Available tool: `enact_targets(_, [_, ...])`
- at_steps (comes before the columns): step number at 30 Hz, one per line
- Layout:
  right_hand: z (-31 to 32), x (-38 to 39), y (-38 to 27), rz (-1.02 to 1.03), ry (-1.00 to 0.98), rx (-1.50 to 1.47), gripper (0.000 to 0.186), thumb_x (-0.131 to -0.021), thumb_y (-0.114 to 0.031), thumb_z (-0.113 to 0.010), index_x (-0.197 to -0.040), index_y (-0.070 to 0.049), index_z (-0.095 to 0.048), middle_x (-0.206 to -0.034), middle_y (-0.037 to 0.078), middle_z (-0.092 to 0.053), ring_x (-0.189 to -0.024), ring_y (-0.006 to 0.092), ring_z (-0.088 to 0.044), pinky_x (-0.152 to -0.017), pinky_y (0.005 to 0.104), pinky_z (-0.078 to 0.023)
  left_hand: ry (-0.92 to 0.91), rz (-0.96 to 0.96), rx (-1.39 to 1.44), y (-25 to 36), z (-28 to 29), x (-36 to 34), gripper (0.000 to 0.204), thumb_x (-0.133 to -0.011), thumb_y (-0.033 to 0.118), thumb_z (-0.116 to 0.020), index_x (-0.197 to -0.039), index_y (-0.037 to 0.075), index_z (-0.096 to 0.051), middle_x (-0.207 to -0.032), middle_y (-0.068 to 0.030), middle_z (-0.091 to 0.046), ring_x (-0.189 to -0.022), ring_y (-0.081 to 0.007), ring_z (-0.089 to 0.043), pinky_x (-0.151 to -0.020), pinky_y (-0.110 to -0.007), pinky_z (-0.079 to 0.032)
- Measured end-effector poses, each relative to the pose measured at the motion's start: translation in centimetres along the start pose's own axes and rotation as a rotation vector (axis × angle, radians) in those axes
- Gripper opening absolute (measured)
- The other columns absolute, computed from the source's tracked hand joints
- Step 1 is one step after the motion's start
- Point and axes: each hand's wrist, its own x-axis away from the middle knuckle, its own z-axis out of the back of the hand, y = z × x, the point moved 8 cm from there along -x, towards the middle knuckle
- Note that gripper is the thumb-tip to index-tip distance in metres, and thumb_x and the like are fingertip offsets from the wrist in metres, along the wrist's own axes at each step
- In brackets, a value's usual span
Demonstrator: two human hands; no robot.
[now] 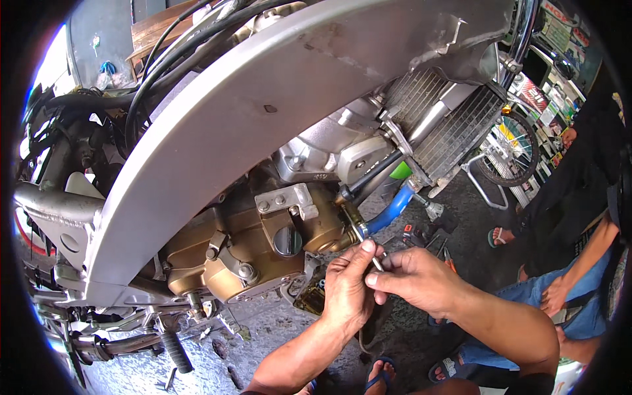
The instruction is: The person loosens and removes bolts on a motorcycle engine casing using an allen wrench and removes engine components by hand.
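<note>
- A thin metal tool (377, 264) is pinched between the left hand (347, 288) and right hand (415, 280), held together.
- The tool is kept just below the blue hose (393, 209) at the gold engine case (247, 247).

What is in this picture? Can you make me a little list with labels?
place: motorcycle repair spot, concrete floor
big thing: motorcycle with gold engine case and silver frame
left hand: up at the clamp on the blue hose
right hand: fingers pinch a thin metal tool
hose leads to: radiator
nearby: another person sitting, feet in sandals
</note>
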Motion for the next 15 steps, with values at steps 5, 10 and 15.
enact_targets(5, [0.3,0.7,-2.1,0.216,0.212,0.311,0.029,-0.088,-0.027,-0.063,-0.088,0.002,-0.064,-0.07,0.011,-0.066,-0.061,0.0206,-0.062,-0.06,0.0327,-0.047,-0.034,-0.065,0.079,0.5,-0.3,0.0,0.024,-0.09,0.023,-0.065,-0.086,0.0,-0.062,-0.068,-0.0064,-0.058,-0.045,-0.0152,-0.051,-0.04,-0.027,-0.043])
enact_targets(10, [-2.0,4.9,-6.7,0.599,0.6,1.126,0.034,-0.086,-0.021,-0.06,-0.111,0.001,-0.053,-0.097,0.017,-0.057,-0.086,0.0294,-0.059,-0.073,0.0445,-0.047,-0.032,-0.123,0.029,0.2,-0.2,-0.6,0.021,-0.091,0.022,-0.065,-0.092,0.001,-0.064,-0.081,-0.0065,-0.064,-0.072,-0.0137,-0.059,-0.067,-0.028,-0.049])
enact_targets(15, [-2.9,3.1,-7.0,0.557,0.694,1.094,0.027,-0.087,-0.012,-0.055,-0.11,0.002,-0.051,-0.098,0.016,-0.054,-0.083,0.0286,-0.063,-0.071,0.0399,-0.052,-0.031,-0.097,-0.03,1.0,-0.9,-0.3,0.028,-0.095,0.03,-0.057,-0.1,0.004,-0.063,-0.091,-0.0058,-0.066,-0.08,-0.0147,-0.061,-0.075,-0.031,-0.053])
